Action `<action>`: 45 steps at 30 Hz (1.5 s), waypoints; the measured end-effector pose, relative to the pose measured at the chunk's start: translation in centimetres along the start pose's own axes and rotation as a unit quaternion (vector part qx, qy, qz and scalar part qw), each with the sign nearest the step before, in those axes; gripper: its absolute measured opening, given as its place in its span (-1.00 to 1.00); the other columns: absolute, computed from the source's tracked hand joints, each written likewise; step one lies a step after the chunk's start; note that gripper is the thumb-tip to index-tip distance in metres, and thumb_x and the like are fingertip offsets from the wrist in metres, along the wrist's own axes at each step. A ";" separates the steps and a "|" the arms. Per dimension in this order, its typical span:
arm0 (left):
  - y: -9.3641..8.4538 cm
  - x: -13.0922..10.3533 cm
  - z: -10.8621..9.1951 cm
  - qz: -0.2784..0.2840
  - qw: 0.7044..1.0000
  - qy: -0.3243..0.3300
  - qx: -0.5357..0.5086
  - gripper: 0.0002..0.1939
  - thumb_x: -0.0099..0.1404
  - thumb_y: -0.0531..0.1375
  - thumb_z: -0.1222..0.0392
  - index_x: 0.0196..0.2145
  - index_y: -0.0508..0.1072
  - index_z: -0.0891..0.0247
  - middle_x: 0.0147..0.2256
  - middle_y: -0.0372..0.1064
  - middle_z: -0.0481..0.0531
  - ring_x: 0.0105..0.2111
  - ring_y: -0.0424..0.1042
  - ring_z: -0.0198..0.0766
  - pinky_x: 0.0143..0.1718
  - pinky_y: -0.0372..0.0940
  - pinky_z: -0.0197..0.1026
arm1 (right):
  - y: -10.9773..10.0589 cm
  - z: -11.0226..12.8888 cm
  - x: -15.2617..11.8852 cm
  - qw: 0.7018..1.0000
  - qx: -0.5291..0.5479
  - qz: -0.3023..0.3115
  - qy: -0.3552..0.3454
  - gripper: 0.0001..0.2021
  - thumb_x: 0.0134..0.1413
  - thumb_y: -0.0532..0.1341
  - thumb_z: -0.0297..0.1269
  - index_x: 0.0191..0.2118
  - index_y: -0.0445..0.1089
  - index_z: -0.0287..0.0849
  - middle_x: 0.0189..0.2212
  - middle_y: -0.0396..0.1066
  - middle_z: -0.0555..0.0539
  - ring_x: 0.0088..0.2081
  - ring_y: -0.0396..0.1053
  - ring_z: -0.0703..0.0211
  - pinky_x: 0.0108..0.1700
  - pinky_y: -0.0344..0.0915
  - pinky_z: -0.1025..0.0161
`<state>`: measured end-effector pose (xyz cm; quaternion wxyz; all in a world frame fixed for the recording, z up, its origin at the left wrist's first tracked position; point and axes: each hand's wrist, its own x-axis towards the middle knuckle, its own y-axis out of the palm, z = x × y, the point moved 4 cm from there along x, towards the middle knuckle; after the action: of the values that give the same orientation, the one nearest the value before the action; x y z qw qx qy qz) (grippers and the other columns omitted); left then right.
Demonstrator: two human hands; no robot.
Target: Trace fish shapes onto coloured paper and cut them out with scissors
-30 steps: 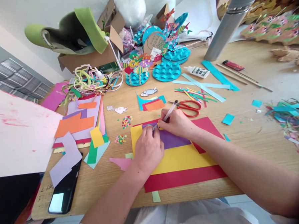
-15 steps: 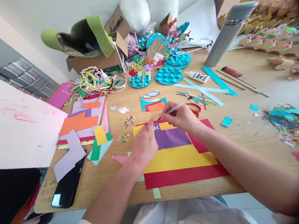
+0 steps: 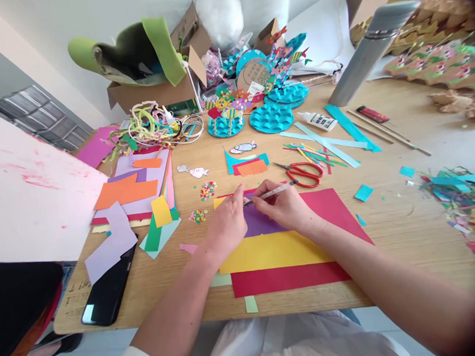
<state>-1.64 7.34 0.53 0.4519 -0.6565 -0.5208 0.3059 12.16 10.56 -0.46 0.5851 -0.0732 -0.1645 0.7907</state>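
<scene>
Purple oblong paper [image 3: 259, 224]: I judge drawing underway, right hand [image 3: 283, 206] pinching a slim translucent pen [image 3: 277, 189], left hand [image 3: 229, 223] extended; next stroke needs steadiness

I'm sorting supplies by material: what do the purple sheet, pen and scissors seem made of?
Purple sheet: likely matte paper or card, judging by its flat, glareless face. Pen: probably smooth plastic; barrel looks translucent. Scissors: blades apparently metal, dark grey; smooth red handles, perhaps plastic.
</scene>
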 end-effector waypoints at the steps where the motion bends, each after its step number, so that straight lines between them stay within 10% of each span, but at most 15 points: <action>1: 0.0 0.0 0.1 0.003 1.000 0.006 -0.001 -0.34 0.18 -0.05 0.59 0.23 0.08 0.35 -0.06 0.47 0.23 -0.04 0.47 -0.17 -0.07 0.38 -0.12 | 0.1 0.1 0.0 1.000 -0.009 0.004 0.000 -0.87 -0.02 0.20 -0.23 -0.43 0.27 -0.15 -0.61 0.31 0.04 -0.61 0.19 0.31 -0.58 0.08 0.35; 45: -0.5 0.2 0.2 0.037 0.999 -0.008 -0.036 -0.49 0.24 -0.03 0.56 0.14 0.20 0.39 -0.02 0.44 0.26 0.00 0.44 -0.16 0.00 0.33 -0.10 | 0.9 1.4 -0.6 0.984 -0.120 -0.006 -0.128 -0.88 0.06 0.14 -0.32 -0.47 0.20 -0.12 -0.60 0.37 0.02 -0.60 0.27 0.30 -0.52 0.14 0.37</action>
<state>-1.92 7.57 0.92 0.4121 -0.6885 -0.5108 0.3085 11.07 9.48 0.53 0.5508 -0.0400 -0.3323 0.7646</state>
